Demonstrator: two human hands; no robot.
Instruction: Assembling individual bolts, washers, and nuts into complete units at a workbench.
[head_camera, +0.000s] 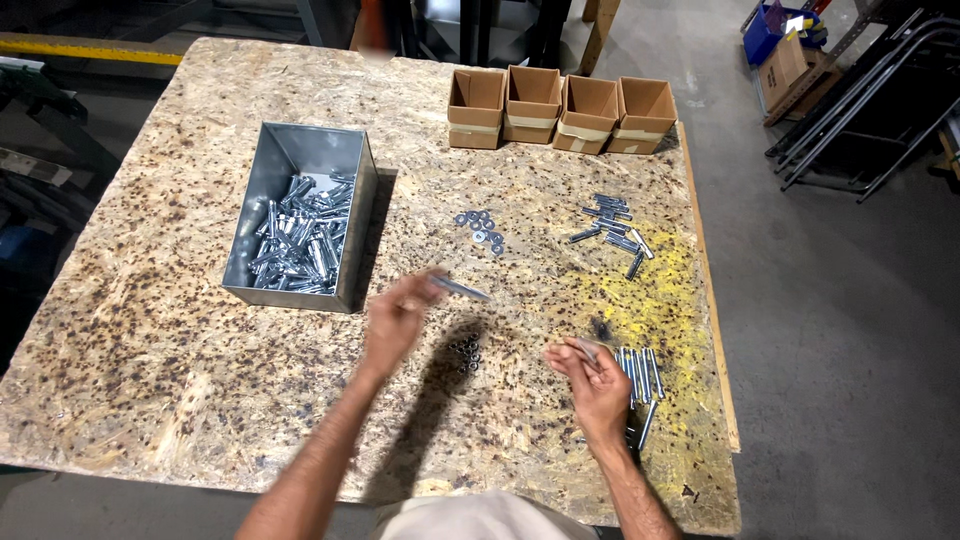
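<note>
My left hand (398, 318) hovers over the middle of the board, fingers pinched on a long silver bolt (460, 289) that sticks out to the right. My right hand (592, 378) is lower right, closed on a small metal part (588, 349), blurred, kind unclear. Just right of that hand lies a row of long bolts (642, 372). Between the hands sits a small cluster of dark nuts (465, 352). Farther up are a little pile of washers (479, 227) and a heap of short sleeves or bolts (613, 226).
A grey metal bin (282, 154) with several silver bolts stands at left on the chipboard table (150, 330). Several open cardboard boxes (560, 112) line the far edge. Concrete floor lies right of the table; metal racks and a blue crate stand far right.
</note>
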